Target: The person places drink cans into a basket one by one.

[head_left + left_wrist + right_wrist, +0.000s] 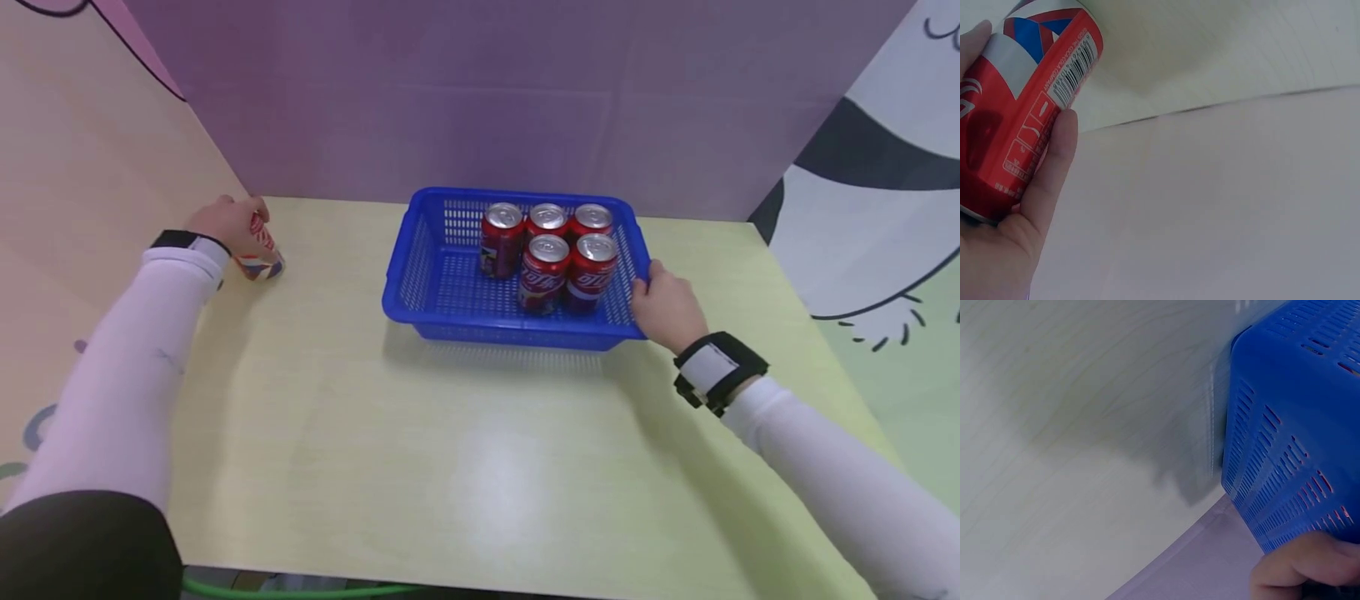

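Observation:
At the table's left edge in the head view, my left hand [228, 227] grips a soda can [260, 265]. The left wrist view shows this can [1032, 119] tilted, red with white and blue patches and a barcode, a finger along its side. My right hand [670, 308] grips the right rim of a blue plastic basket [480, 327], and in the right wrist view its fingers [1310, 559] curl at the basket's edge. Several red soda cans [545, 275] stand upright together in the basket's middle and right part.
The pale wooden table [337, 450] meets a purple panel [480, 108] behind the basket. A pinkish wall [90, 167] runs along the left side. On the right is a wall with a black-and-white drawing [885, 192]. Something green [300, 593] shows below the front edge.

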### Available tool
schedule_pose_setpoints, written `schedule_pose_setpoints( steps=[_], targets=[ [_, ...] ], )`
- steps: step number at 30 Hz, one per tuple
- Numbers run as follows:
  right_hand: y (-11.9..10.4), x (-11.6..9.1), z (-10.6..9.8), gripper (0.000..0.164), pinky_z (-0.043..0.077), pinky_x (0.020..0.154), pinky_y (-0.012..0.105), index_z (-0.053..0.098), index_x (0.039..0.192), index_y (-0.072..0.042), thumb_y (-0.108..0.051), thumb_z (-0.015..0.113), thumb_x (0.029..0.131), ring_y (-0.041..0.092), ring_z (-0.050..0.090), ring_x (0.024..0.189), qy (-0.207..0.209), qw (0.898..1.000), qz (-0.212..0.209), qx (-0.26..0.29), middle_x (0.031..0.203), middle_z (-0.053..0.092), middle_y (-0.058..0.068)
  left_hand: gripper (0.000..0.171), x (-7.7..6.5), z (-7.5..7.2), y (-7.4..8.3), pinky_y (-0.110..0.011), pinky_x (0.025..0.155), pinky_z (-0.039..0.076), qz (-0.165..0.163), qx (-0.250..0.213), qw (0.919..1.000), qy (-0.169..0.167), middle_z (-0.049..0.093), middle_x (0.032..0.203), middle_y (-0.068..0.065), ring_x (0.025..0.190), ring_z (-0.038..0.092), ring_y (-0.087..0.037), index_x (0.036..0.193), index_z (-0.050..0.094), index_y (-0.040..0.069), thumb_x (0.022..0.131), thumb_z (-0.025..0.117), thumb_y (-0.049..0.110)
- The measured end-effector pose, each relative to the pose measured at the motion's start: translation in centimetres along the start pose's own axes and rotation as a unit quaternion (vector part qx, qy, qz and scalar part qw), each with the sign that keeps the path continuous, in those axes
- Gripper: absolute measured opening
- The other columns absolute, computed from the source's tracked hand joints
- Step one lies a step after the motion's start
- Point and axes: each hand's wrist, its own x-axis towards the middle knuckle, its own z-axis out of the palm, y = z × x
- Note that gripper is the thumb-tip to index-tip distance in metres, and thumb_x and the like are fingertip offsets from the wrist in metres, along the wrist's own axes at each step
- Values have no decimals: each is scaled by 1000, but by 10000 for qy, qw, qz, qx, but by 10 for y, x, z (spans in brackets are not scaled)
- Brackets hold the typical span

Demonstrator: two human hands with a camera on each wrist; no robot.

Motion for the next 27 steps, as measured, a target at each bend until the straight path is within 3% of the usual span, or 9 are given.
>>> schedule_pose_setpoints(
  steps=[4, 12, 19, 27],
  targets=[
    [1, -1, 0, 25, 46, 49, 40, 46, 102, 8, -16, 37, 102, 33, 57, 61, 21, 10000, 3, 1, 76, 53, 20, 73, 2, 2, -2, -54, 65, 46, -45, -27, 10000, 29, 46, 103, -29, 88, 49, -46, 122, 47, 3, 72, 83, 43],
    [0, 0, 0, 26, 45, 48, 39, 46, 103, 8, -16, 37, 102, 32, 56, 60, -31, 10000, 60, 0, 76, 53, 20, 72, 2, 4, -2, -55, 65, 44, -119, -133, 9997, 156, 46, 102, -28, 88, 47, -46, 120, 49, 4, 70, 85, 42],
    [-3, 1, 0, 26, 46, 48, 39, 45, 103, 8, -16, 37, 102, 32, 57, 60, -26, 10000, -6, -17, 76, 52, 20, 70, -9, 5, -3, -58, 68, 44, -136, -276, 9992, 252, 47, 106, -29, 92, 47, -47, 121, 51, 2, 72, 84, 39],
    [-1, 1, 2, 24, 43, 47, 39, 45, 100, 7, -16, 38, 102, 32, 55, 60, 42, 10000, -70, -42, 73, 50, 18, 66, -14, -7, -6, -59, 77, 43, 16, -644, 9960, 619, 49, 108, -28, 99, 44, -44, 121, 54, -2, 72, 85, 30]
  ],
)
